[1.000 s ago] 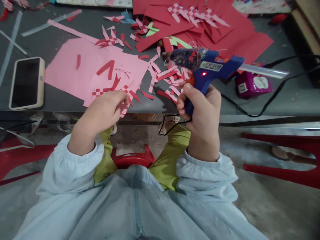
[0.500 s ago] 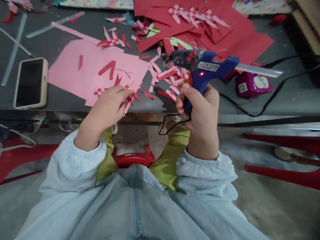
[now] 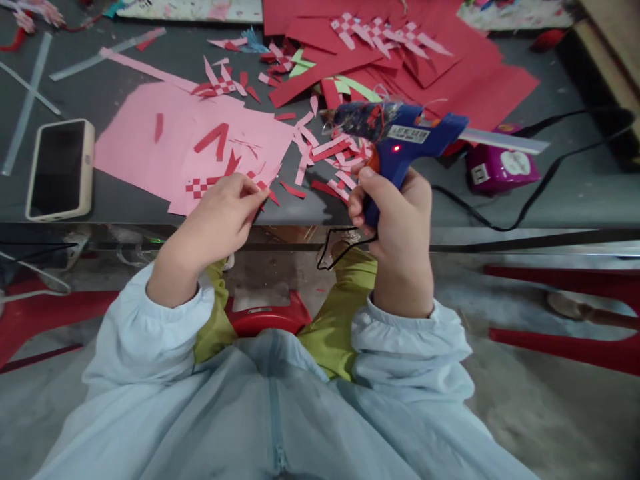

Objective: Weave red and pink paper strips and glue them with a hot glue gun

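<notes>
My right hand (image 3: 397, 217) is wrapped around the handle of a blue hot glue gun (image 3: 400, 143), fingers near its orange trigger. A small red light glows on its side, a clear glue stick juts from its rear, and its stringy nozzle points left. My left hand (image 3: 220, 213) is closed in a pinch at the table's front edge, on a red-and-pink woven paper piece (image 3: 257, 180) largely hidden by the fingers. Beside that hand, another checkered woven piece (image 3: 197, 187) lies on the pink paper sheets (image 3: 143, 137).
Paper scraps (image 3: 305, 143) litter the middle of the dark table. Red sheets (image 3: 480, 87) are stacked behind, bearing several woven pieces (image 3: 377, 33). A phone (image 3: 60, 170) lies left, with glue sticks (image 3: 27, 103) beyond. At right are a purple box (image 3: 503, 167) and a black cord (image 3: 523, 217).
My right hand and the glue gun have shifted slightly left. My left hand has moved a little to the right, its fingertips coming together in a pinch over the woven piece.
</notes>
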### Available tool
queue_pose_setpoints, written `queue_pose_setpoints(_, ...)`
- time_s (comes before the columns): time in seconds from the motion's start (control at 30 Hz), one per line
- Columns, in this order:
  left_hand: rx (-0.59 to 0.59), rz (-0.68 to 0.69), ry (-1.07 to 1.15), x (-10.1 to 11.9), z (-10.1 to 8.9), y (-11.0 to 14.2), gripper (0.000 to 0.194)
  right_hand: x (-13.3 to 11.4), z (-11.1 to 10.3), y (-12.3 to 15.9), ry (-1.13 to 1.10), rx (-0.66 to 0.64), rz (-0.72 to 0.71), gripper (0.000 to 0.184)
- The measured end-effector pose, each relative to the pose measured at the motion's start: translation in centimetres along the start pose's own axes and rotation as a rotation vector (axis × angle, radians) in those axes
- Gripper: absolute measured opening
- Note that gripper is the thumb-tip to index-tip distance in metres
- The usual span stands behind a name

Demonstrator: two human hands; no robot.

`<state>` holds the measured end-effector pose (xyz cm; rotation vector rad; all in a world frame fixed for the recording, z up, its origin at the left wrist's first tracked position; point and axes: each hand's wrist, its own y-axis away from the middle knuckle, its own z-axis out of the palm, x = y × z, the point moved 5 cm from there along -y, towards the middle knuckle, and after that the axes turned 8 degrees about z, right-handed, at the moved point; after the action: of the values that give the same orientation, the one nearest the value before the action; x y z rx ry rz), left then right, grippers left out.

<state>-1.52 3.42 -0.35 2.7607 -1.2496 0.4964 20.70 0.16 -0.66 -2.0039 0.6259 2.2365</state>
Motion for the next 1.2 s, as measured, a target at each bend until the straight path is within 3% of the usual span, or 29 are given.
queue_pose_setpoints(0.17,-0.074,0.06,0.08,0.5,-0.1,0.2,0.052,0.0,0.0,0.0,0.033,0.005,0.004,0.018)
queue_pose_setpoints(0.37,0.074,-0.055,0.071,0.3,-0.9,-0.2,0.038,0.1,0.1,0.0,0.064,-0.004,-0.002,0.021)
queue_pose_setpoints(0.63,0.042,-0.056,-0.182,0.5,0.2,-1.4,0.049,0.0,0.5,-0.1,-0.001,-0.042,-0.03,0.019)
queue_pose_setpoints(1.2,0.086,-0.012,-0.145,0.1,-0.2,-2.0,0.031,0.1,0.1,-0.1,0.093,-0.05,-0.023,0.026)
